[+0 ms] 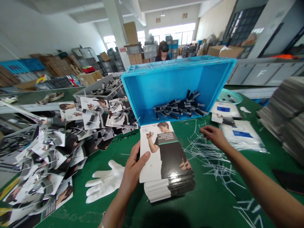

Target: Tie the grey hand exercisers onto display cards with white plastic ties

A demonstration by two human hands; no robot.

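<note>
Gripping card stack (166, 164), fingers (142, 158) curled

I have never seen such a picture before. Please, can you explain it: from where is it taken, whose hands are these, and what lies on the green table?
The camera sits on a person's head and looks down at that person's own two bare hands. The left hand grips the top card of a stack of printed cards. The right hand, open, reaches toward a tipped blue crate that holds dark hand grippers. On the green table also lie a white glove, thin white plastic ties and, at the left, a pile of packed cards. Another person stands far behind.
</note>
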